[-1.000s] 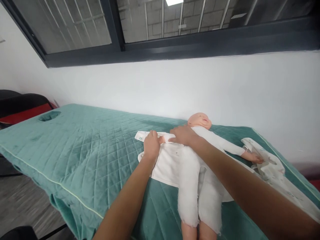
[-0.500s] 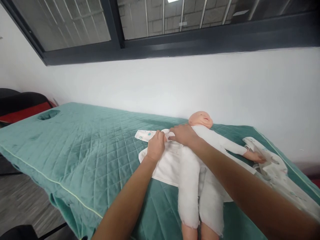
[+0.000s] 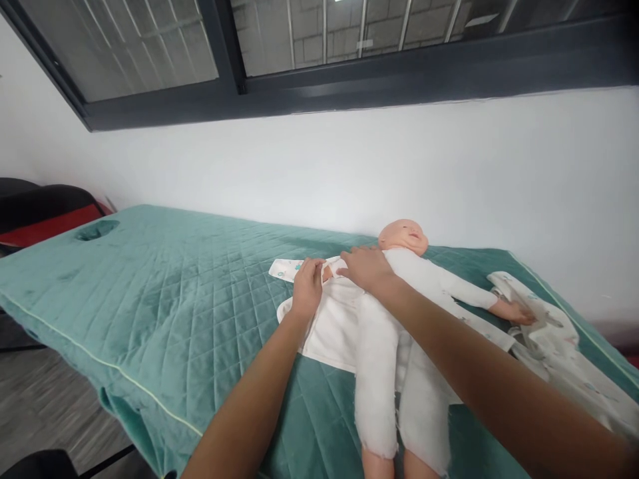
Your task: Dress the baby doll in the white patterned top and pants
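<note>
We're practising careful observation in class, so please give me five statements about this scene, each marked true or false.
1. The doll lies with its head nearer the wall than its legs. True.
2. The quilted cover is red. False: the quilted cover is green.
3. The right hand is at the doll's knees. False: the right hand is nearer its head.
4. The left hand is at the white garment. True.
5. The window frame is white. False: the window frame is dark.

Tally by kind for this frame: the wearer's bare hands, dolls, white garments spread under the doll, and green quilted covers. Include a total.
Bare hands: 2 (left hand and right hand)
Baby doll: 1
White garment spread under the doll: 1
Green quilted cover: 1
Total: 5
</note>
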A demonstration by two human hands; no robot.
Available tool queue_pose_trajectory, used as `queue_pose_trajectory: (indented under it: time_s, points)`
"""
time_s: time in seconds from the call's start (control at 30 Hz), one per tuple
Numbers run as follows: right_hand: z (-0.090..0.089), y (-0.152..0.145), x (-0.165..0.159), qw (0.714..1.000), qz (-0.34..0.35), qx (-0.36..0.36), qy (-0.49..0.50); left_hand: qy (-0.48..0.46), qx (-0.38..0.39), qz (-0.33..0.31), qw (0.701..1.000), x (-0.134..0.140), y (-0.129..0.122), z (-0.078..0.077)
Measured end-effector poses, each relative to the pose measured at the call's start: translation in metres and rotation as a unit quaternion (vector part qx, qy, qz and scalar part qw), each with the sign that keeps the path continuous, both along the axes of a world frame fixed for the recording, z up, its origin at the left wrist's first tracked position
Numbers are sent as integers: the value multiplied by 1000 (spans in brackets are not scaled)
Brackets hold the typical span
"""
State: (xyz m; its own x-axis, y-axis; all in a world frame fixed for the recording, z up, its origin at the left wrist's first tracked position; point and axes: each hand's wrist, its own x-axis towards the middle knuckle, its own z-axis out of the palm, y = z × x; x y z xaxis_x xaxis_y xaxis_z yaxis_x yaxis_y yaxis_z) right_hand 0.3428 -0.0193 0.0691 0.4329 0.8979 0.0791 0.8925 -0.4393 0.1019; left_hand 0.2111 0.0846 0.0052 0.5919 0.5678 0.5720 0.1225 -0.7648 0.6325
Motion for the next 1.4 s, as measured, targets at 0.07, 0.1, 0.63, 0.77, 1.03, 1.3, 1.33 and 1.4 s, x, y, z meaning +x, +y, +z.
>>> queue_pose_trajectory:
  time_s: [0.07,0.1,0.63,0.77,1.03,1.3,1.33,1.4]
  points:
    - [0,1,-1,1000,-5,2,1,-14,3,-14,1000,1,1,-1]
    - [0,2,-2,1000,-6,3,2,-16,11,-27,999,2,1,-2]
    - [21,-54,26,982,-48,116,138,123,-17,80,989,8,5,-5]
    - [-7,-110,43,903,-174,330,215,151,-18,96,984,6,1,2]
    - [-37,-155,39,896,-336,234,169,254,-27,143,956,7,-9,9]
    - [-37,-146,26,809,-329,350,339,210,-101,107,967,16,-17,39]
    - [-37,-144,23,781,-332,376,371,199,-103,100,969,20,-19,46]
    - [-36,-139,16,756,-315,409,403,184,-102,81,974,31,-24,58]
